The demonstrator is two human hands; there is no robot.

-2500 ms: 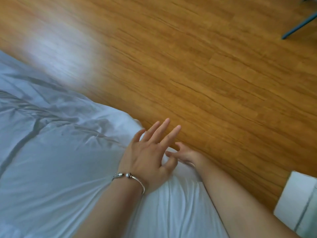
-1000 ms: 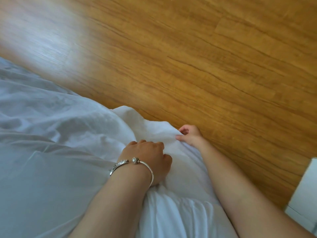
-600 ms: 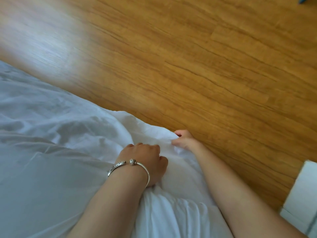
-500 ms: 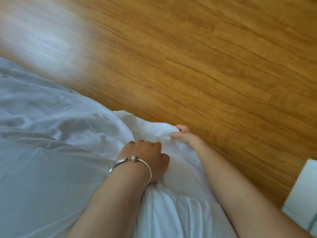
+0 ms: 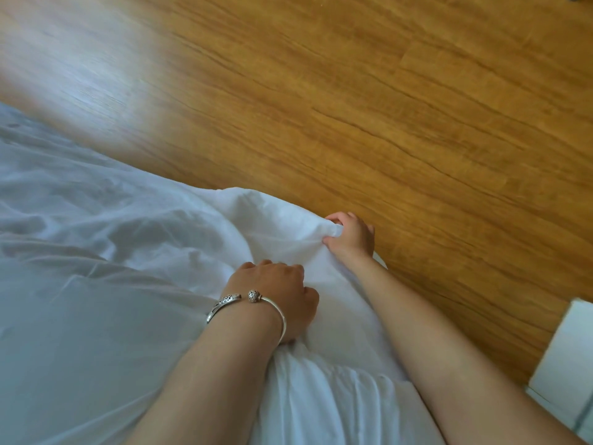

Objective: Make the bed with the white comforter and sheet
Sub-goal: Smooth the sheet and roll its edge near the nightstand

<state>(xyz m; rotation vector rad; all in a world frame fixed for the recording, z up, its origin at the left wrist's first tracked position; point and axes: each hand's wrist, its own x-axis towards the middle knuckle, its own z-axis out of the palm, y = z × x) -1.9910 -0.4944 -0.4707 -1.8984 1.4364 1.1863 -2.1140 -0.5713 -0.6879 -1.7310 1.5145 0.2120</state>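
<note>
The white comforter (image 5: 106, 252) lies rumpled over the left and lower part of the head view, its corner reaching toward the floor. My right hand (image 5: 351, 236) grips a bunched fold of that corner at the bed's edge. My left hand (image 5: 276, 284), with a silver bangle on the wrist, has its fingers curled into the white fabric a little nearer to me. Pleated white sheet (image 5: 324, 396) shows between my two forearms. I cannot tell exactly where comforter ends and sheet begins under my hands.
A wooden plank floor (image 5: 385, 107) fills the upper and right part of the view, with a bright glare patch at the upper left. A white piece of furniture (image 5: 568, 358) stands at the right edge near the bed corner.
My left hand went from spread fingers to curled into the fabric. My right hand took hold of the corner and has drawn it outward toward the floor edge.
</note>
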